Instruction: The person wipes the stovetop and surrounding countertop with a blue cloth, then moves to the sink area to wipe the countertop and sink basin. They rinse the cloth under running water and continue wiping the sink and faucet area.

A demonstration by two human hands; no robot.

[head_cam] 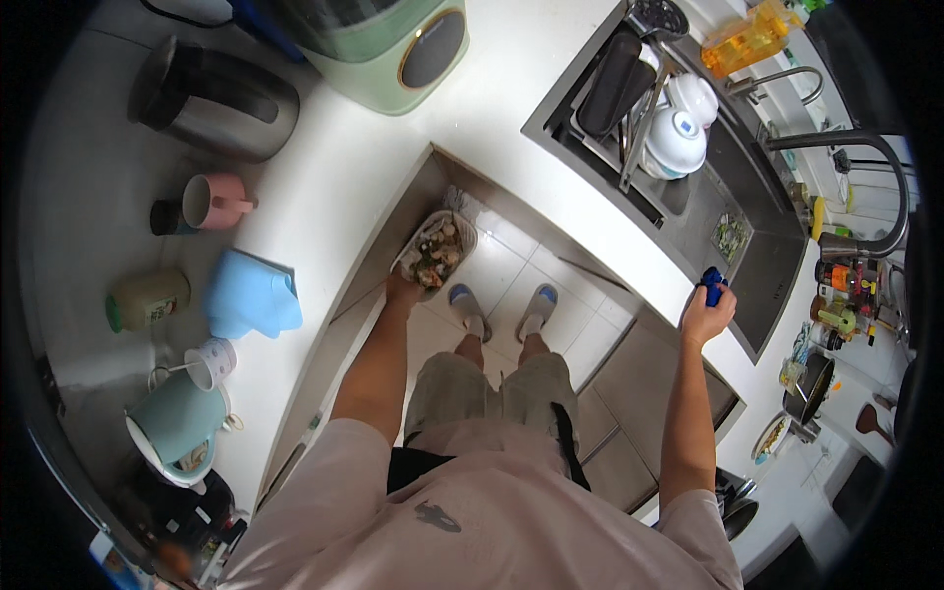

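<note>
My left hand (403, 290) grips the near rim of a whitish plastic waste bin (469, 237), low beside the cabinet. Food scraps (435, 254) lie inside it. On the other side, my right hand (709, 313) is closed around a crumpled dark blue bundle (712, 286), at the front edge of the stainless steel sink (774, 295). Whether the bundle is cloth or plastic cannot be told. Green scraps fill the drain strainer (731, 237) in the sink.
White bowls (675, 140) and a black container (611, 82) stand in a rack over the sink, near a curved faucet (896, 177). The left counter (295, 199) holds a kettle (221, 103), a pink mug (214, 200), a blue folded item (247, 295) and a pale green appliance (391, 74).
</note>
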